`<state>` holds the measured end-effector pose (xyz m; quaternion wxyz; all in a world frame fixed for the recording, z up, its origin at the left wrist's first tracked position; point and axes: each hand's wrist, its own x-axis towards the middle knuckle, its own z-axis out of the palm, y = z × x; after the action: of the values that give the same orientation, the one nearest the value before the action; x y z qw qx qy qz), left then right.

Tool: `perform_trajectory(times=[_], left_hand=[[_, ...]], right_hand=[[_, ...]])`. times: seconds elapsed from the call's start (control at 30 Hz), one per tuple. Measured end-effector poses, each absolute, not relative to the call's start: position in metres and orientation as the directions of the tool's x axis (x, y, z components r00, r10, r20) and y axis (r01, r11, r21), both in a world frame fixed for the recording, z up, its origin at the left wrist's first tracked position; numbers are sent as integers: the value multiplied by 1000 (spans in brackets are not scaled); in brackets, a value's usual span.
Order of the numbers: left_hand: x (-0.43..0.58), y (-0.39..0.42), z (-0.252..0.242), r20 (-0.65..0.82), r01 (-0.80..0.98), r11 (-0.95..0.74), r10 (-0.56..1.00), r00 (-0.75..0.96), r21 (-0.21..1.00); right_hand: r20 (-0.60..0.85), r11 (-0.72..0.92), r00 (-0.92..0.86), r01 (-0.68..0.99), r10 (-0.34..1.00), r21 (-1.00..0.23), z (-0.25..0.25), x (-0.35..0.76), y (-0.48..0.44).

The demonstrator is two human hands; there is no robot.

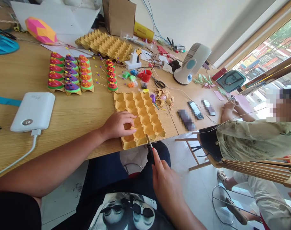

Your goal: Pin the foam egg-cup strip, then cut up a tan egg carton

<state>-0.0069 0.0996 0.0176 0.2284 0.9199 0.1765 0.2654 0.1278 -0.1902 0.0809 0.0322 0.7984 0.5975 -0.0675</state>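
Note:
A yellow egg tray (pixel 149 118) lies on the wooden table at its front edge, its near edge reaching the table's rim. My left hand (pixel 119 125) rests on the tray's left part, fingers and thumb curved over the cups and pressing on it. Below the tray's near edge, my right hand (pixel 165 172) is wrapped round a knife-like tool (pixel 149 143) with a dark blade and some red near the grip. The blade's tip touches the tray's near edge, between two columns of cups. What kind of tool it is exactly is partly hidden by my fingers.
Painted egg-cup strips (pixel 71 74) stand behind on the left, with a white power bank (pixel 33 111) nearer. Another egg tray (pixel 104 44), a red cup (pixel 145 76), black scissors (pixel 158 83) and a white fan (pixel 192 64) lie farther back. A person in a patterned shirt (pixel 255 137) sits right.

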Motion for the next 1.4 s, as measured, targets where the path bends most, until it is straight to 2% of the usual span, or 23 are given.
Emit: perform_trajectory(times=[0.2,0.5,0.6,0.8,1.1,1.4], left_hand=[[-6,99,20,399,215,-827,458,794,520],[-7,98,18,407,209,-830,454,793,518],[-7,99,17,409,212,-832,454,792,513],[-6,99,18,410,203,-831,449,794,518],[-6,99,17,415,200,-835,444,794,512],[-7,99,17,433,197,-846,437,789,495]], right_hand=[[-169,-242,247,969,954,47,83,127,-189],[-25,-227,226,970,974,-86,80,136,-203],[-25,-244,243,965,970,-94,76,135,-201],[-93,-287,281,957,955,-51,73,129,-192],[-114,-257,263,964,958,61,81,128,-176],[-168,-236,253,965,953,112,88,130,-168]])
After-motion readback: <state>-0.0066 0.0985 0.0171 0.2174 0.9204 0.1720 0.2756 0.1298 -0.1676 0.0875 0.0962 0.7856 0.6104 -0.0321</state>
